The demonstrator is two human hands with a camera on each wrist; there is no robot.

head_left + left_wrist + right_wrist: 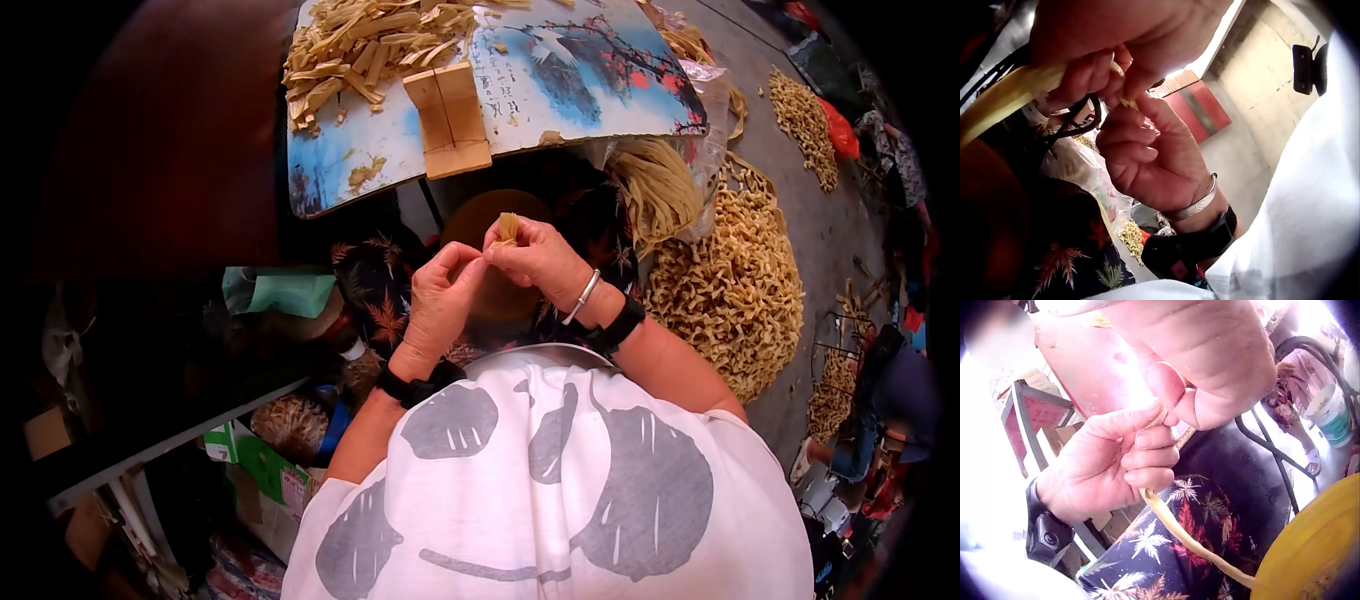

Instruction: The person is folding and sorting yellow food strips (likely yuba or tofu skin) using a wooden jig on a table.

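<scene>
Both hands meet fingertip to fingertip in front of the shirt. My left hand [440, 298] pinches a thin yellowish strip [1188, 540], and its other fingers curl in. In the right wrist view the strip hangs from that left hand [1107, 453] down to a yellow basin [1322, 537]. My right hand [545, 262], with a silver bangle, pinches the strip's folded part at the left fingertips; a tan bundle [508, 228] shows at its fingers. In the left wrist view the strip [1013, 100] passes beside the hands. The exact fold between the fingertips is hidden.
Ahead is a painted board [390, 160] with a pile of tan pieces [370, 45] and a wooden block [448, 120]. On the right lie long strips [655, 190] and a heap of knotted pieces [735, 285]. A metal-edged frame [180, 440] stands at the left.
</scene>
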